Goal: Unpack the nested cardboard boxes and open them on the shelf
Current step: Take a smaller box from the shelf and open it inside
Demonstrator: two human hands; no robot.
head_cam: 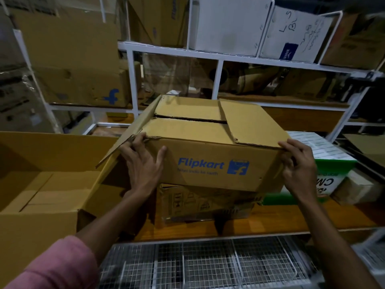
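Wire mesh rack [208,265], green-and-white carton [325,155] on right.

Brown cardboard box [208,159], blue logo print. Pink sleeve [56,265]. White shelf frame [133,80]. Green-and-white carton [329,163]. White boxes [229,24] above, black handwriting. Grey wire mesh [208,265].

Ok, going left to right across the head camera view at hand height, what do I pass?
Large open brown cardboard box → left hand → brown Flipkart-printed cardboard box → right hand → green-and-white printed carton.
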